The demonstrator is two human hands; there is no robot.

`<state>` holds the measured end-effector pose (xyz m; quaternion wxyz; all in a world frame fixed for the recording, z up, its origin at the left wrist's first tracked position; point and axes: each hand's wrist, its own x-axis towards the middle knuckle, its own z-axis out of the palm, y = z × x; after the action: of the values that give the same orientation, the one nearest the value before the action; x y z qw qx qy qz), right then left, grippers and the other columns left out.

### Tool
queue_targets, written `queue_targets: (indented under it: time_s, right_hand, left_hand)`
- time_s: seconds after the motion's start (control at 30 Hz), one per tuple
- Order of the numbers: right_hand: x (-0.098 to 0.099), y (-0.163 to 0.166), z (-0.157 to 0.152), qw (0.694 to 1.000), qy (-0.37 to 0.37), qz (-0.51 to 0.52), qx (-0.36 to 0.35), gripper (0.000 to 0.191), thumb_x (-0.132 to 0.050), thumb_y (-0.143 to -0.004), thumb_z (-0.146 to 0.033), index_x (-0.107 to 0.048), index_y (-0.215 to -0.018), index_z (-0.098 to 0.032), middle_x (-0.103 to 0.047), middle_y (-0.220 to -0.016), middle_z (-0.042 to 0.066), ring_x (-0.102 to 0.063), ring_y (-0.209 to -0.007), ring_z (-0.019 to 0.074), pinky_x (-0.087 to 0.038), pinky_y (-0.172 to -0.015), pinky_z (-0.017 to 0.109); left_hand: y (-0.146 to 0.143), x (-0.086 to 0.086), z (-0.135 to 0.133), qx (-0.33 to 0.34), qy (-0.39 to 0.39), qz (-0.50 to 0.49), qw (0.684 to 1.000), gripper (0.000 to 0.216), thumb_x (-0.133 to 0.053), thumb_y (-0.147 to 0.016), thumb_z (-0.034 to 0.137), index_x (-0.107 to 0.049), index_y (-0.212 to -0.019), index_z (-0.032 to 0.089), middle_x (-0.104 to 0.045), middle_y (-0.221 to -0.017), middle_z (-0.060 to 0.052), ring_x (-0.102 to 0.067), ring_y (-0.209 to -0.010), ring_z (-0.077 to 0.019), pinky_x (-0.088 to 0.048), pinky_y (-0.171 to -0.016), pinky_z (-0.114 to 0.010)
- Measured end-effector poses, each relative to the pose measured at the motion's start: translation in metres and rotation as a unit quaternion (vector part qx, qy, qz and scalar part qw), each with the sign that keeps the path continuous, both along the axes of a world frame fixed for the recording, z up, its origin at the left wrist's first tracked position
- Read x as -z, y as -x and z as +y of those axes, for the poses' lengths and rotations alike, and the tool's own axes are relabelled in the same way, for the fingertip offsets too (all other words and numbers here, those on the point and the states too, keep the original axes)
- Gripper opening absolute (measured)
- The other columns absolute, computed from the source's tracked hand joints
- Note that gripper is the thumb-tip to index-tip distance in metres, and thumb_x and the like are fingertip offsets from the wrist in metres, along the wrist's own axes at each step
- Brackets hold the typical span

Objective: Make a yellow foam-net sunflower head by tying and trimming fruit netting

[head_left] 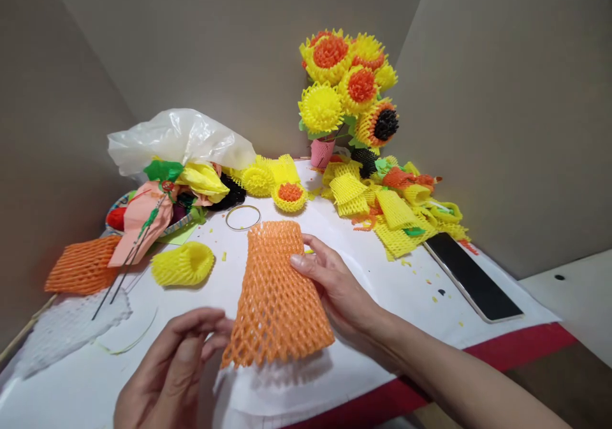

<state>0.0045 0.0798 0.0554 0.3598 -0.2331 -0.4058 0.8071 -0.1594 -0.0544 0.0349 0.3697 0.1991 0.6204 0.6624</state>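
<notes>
An orange foam fruit net (282,289) is held above the white table, its wide, frayed-looking end toward me. My right hand (335,276) grips its right edge, thumb on the front and the other fingers partly behind it. Beside the net's lower left corner is my left hand (176,365), fingers loosely bent and thumb apart from them. Its fingertips come up to the net's edge; whether they touch it I cannot tell. A thin round bangle (243,217) lies just beyond the net. Left of it rests a yellow foam net (183,264).
Yellow net pieces (396,212) pile up at right behind a phone (473,276). Foam flowers (329,85) stand in a pink pot (322,153) at the back. At left are a plastic bag (182,136), another orange net (82,264) and a white net (71,327).
</notes>
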Motion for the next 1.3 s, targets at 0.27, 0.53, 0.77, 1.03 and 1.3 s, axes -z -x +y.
queue_targets:
  time_s: [0.27, 0.53, 0.77, 1.03, 1.3]
  right_hand:
    - [-0.005, -0.001, -0.008, 0.978, -0.183, -0.094, -0.035, 0.046, -0.067, -0.089, -0.033, -0.048, -0.129, -0.021, -0.070, -0.108, 0.006, -0.067, -0.095, 0.0185, -0.051, -0.082, 0.031]
    - [-0.002, 0.000, -0.009, 0.976, -0.168, -0.083, -0.112, 0.049, -0.074, -0.083, -0.038, -0.056, -0.126, -0.022, -0.067, -0.117, 0.006, -0.064, -0.107, 0.0223, -0.051, -0.089, 0.034]
    - [0.006, 0.001, -0.006, 0.973, -0.160, -0.076, -0.148, 0.045, -0.075, -0.081, -0.044, -0.068, -0.119, -0.019, -0.071, -0.110, 0.005, -0.067, -0.099, 0.0210, -0.051, -0.092, 0.034]
    - [0.002, 0.000, -0.001, 0.972, -0.187, -0.074, -0.124, 0.034, -0.074, -0.084, -0.037, -0.073, -0.113, -0.021, -0.071, -0.109, 0.002, -0.063, -0.106, 0.0207, -0.048, -0.096, 0.032]
    - [0.004, -0.005, 0.001, 0.952, -0.269, -0.082, -0.124, 0.028, -0.062, -0.089, -0.025, -0.075, -0.113, -0.027, -0.070, -0.118, 0.003, -0.062, -0.111, 0.0225, -0.046, -0.097, 0.034]
  left_hand:
    - [-0.008, -0.014, 0.023, 0.123, -0.005, -0.025, 0.992, 0.045, -0.080, -0.074, 0.049, -0.072, -0.113, 0.027, -0.075, -0.108, -0.001, -0.066, -0.105, -0.0227, -0.055, -0.078, -0.017]
    - [-0.005, -0.007, 0.025, 0.090, -0.024, -0.014, 0.996, 0.036, -0.080, -0.077, 0.042, -0.071, -0.108, 0.027, -0.073, -0.108, 0.000, -0.067, -0.098, -0.0220, -0.056, -0.073, -0.019]
    - [-0.010, -0.014, 0.023, 0.103, -0.006, 0.031, 0.994, 0.039, -0.080, -0.074, 0.045, -0.071, -0.105, 0.023, -0.073, -0.111, -0.004, -0.068, -0.098, -0.0258, -0.058, -0.074, -0.024]
    - [-0.005, -0.015, 0.016, 0.139, -0.022, -0.030, 0.990, 0.044, -0.080, -0.077, 0.036, -0.069, -0.118, 0.028, -0.067, -0.131, -0.002, -0.061, -0.119, -0.0269, -0.054, -0.093, -0.027]
    - [-0.002, -0.010, 0.017, 0.069, -0.043, -0.102, 0.992, 0.036, -0.090, -0.057, 0.029, -0.080, -0.091, 0.025, -0.078, -0.101, -0.005, -0.069, -0.105, -0.0315, -0.060, -0.078, -0.027]
